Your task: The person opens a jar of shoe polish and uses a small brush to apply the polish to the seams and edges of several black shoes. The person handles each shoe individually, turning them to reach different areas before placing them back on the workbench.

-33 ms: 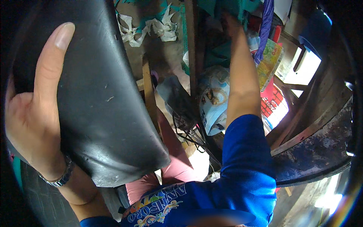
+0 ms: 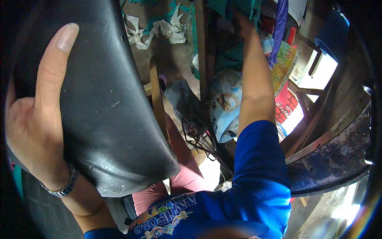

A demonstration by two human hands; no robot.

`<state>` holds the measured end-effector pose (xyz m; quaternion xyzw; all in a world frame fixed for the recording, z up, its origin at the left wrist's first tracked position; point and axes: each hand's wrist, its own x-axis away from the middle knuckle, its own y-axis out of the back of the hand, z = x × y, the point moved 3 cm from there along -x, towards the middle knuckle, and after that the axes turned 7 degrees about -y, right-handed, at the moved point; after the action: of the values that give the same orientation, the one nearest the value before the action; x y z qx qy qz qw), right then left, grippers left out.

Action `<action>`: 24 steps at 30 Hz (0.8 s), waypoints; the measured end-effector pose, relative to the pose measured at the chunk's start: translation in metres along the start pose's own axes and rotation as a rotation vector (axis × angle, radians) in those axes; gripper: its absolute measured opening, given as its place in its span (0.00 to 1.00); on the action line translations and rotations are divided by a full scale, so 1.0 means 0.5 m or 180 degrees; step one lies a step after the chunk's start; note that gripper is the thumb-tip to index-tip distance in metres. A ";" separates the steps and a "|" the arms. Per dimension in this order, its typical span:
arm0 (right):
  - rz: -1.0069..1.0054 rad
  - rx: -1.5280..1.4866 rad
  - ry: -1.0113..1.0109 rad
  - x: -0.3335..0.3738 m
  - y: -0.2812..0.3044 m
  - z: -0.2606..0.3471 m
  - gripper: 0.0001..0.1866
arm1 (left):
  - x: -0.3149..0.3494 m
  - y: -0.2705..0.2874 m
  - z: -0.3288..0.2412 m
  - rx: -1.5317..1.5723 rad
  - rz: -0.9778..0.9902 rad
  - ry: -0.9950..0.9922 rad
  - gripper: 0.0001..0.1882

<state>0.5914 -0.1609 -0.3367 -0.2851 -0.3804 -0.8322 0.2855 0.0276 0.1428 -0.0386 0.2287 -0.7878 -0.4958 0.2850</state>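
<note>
At the left, my left hand is at a large black vinyl-covered padded panel. Its thumb lies stretched along the panel's face, and the other fingers go out of sight round the left side, so the panel seems held between them. A dark metal watch sits on that wrist. My right arm reaches far forward into shadow. There my right hand is beside teal-green netted cloth; its fingers are too dark to make out. Just below it a light blue printed bag lies against the forearm.
An upright wooden post stands between my arms, with a wooden slat nearer. White scraps litter the floor ahead. A purple cloth strip hangs at right, past a yellow-green packet. A curved dark rim borders the right.
</note>
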 end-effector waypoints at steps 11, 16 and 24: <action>0.0002 0.0581 0.0704 0.074 -0.026 0.076 0.36 | 0.018 -0.019 0.038 0.0735 0.0257 -0.0617 0.34; 0.0024 0.1783 0.0406 0.264 -0.116 -0.010 0.37 | 0.023 -0.024 0.065 0.0525 0.0432 -0.0517 0.34; 0.0239 0.0371 0.0684 0.466 -0.149 -0.067 0.49 | 0.018 -0.026 0.084 0.0126 0.0427 -0.0415 0.34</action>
<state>0.3743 -0.2070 -0.2289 -0.1913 -0.3844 -0.8231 0.3716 -0.0063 0.1592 -0.0632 0.1482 -0.8279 -0.4738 0.2612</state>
